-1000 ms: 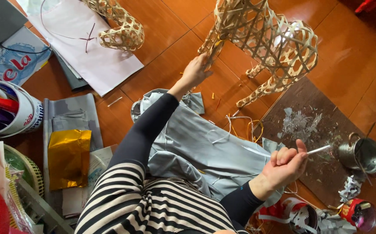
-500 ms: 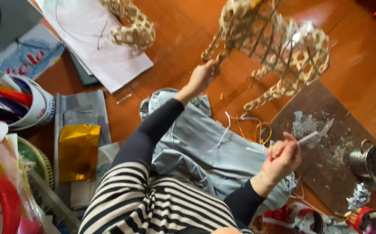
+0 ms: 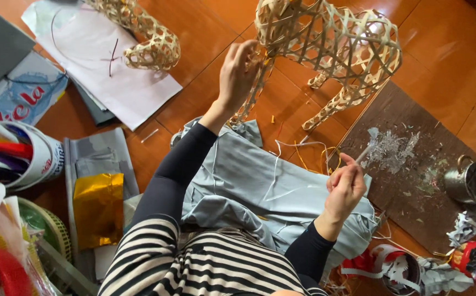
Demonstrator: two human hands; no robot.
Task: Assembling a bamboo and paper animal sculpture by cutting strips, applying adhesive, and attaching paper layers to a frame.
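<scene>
Head view: our left hand [image 3: 239,74] pinches a front leg of the woven frame [image 3: 331,41], which stands on the wood floor [image 3: 205,33] just beyond the grey cloth [image 3: 249,186] on our lap. Our right hand [image 3: 346,189] is curled shut around a thin white stick [image 3: 362,155] near the brown board [image 3: 413,181]. We judge the frame light, springy and easily crushed, so we would grip it at a leg or a lattice crossing, gently.
</scene>
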